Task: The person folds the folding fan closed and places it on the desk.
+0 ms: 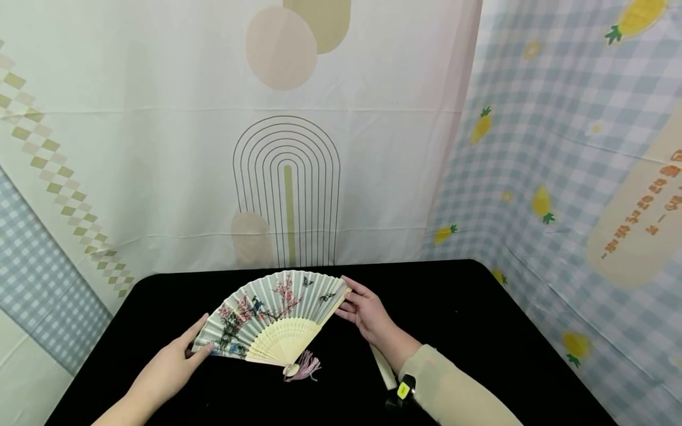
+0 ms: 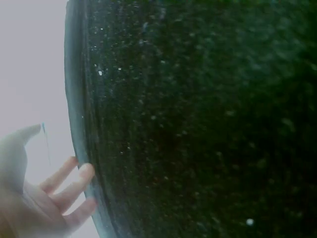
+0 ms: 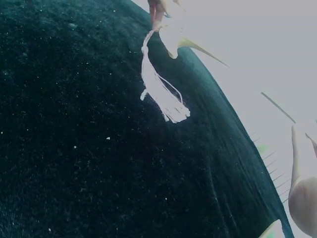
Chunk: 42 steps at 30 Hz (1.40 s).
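Folding fan spread open near the middle of the black tabletop, a little toward its far edge; I hold it by its two outer guards. My left hand pinches the lower-left guard between thumb and fingers, and my right hand has its fingertips on the upper-right guard, fingers fairly straight, so whether that is a pinch or a mere touch I cannot tell. The step in hand, as I judge it, is handling the spread leaf, either finishing the opening or starting to fold it; the leaf sits near its full arc, which leaves the direction undecided. The next move calls for swinging one guard about the pivot while the other stays put, keeping the ribs in one plane so the pleats stack cleanly. The pivot and its pink tassel point toward the near edge, toward me, and the curved rim faces the far edge. The long axis, guard tip to guard tip, runs from near left to far right across the tabletop. A pale strip lies beside my right forearm; what it is I cannot tell.
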### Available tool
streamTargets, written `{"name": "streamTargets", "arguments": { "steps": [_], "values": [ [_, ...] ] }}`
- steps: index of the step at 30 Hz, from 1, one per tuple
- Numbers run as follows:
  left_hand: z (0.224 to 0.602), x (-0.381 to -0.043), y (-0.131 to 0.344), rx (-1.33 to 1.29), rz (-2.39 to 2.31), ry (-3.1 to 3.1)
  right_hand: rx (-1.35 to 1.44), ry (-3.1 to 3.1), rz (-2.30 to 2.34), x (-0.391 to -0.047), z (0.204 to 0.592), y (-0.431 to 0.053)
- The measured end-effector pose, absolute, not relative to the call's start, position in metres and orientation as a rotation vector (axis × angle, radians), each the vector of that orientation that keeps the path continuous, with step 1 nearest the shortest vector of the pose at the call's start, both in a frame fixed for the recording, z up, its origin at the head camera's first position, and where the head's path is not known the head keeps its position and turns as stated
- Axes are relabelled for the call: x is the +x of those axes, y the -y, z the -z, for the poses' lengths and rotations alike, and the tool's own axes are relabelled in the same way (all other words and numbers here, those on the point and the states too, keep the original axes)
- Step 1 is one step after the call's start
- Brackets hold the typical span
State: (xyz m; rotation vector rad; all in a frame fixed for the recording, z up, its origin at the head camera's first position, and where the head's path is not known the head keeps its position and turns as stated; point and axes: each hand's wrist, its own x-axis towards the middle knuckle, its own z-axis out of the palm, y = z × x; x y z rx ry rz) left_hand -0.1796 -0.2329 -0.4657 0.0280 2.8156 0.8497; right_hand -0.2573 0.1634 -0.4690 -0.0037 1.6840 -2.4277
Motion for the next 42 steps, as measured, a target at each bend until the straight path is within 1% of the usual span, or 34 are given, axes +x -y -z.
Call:
{"name": "streamTargets", "arguments": {
  "steps": [13, 25, 42],
  "values": [
    [0.463, -0.18, 0.22, 0.034, -0.991, -2.831, 0.019, -1.698, 2.484, -0.255, 0.465, -0.179],
    [0.456, -0.181, 0.2, 0.048, -1.358, -2.709, 0.105, -1.657, 2.518, -0.251, 0.462, -0.195],
    [0.454, -0.189, 0.185, 0.021, -1.729, -2.43, 0.115, -1.629, 2.573, -0.249, 0.468, -0.211]
  ]
}}
